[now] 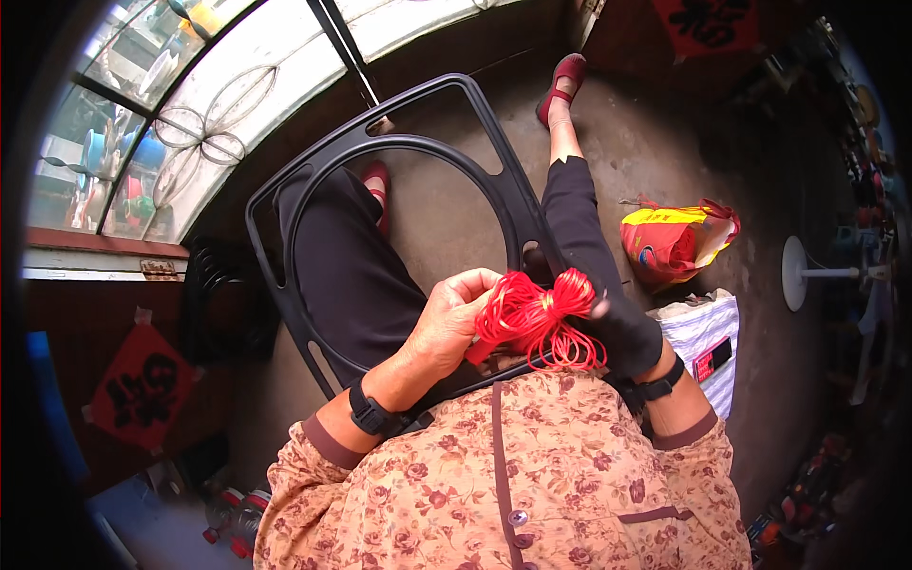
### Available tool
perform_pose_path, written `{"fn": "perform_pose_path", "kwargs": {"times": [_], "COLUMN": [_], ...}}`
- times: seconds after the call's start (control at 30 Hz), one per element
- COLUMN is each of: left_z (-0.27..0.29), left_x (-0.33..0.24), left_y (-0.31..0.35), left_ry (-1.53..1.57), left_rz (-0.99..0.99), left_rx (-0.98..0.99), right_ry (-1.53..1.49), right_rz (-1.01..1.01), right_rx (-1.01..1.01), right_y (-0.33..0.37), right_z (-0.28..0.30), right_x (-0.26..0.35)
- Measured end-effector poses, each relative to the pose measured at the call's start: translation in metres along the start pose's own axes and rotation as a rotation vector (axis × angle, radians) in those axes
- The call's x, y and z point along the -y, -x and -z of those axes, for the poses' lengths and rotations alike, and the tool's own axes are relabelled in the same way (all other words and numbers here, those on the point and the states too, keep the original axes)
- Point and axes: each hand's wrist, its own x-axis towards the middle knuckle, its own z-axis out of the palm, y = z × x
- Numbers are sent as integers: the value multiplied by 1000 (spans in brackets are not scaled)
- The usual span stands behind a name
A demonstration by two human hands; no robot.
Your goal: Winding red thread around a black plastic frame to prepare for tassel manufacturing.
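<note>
A bundle of shiny red cord (537, 309), tied at its middle so that loops fan out on both sides, is held in front of my belly. My left hand (454, 315), bare, pinches the loops at the bundle's left side between thumb and fingers. My right hand (622, 332) wears a black glove with a bare fingertip showing, and closes on the bundle's right side. Beneath the cord, a black frame (494, 123) with rounded corners and a large ring inside it rests across my lap, tilted to the left. My right fingers are partly hidden by the cord.
To the right, a red and yellow bag (679, 242) stands on the floor. Close by, a dark phone-like object (714, 359) lies on striped cloth (689, 328). Farther right is a white round-ended stand (795, 273). A barred window (142, 123) fills the upper left.
</note>
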Motion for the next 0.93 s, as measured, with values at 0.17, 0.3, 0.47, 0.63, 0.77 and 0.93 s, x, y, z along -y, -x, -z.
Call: {"fn": "perform_pose_path", "kwargs": {"times": [0.17,0.3,0.47,0.63,0.77,0.93], "left_z": [0,-5,-7,-5,-4,-3], "left_x": [-8,-10,-15,-20,-20,-20], "left_y": [5,5,6,5,6,4], "left_ry": [-68,-65,40,46,113,145], "left_rz": [114,119,165,165,186,228], "left_rx": [32,25,32,10,39,18], "right_ry": [632,1052,525,447,368,-6], "right_rz": [-43,105,-101,-309,-64,56], "right_rx": [-171,-183,-92,-119,-343,-417], "right_y": [5,2,7,23,41,35], "right_z": [12,9,14,37,85,86], "right_x": [-6,-10,-12,3,-2,-1]}}
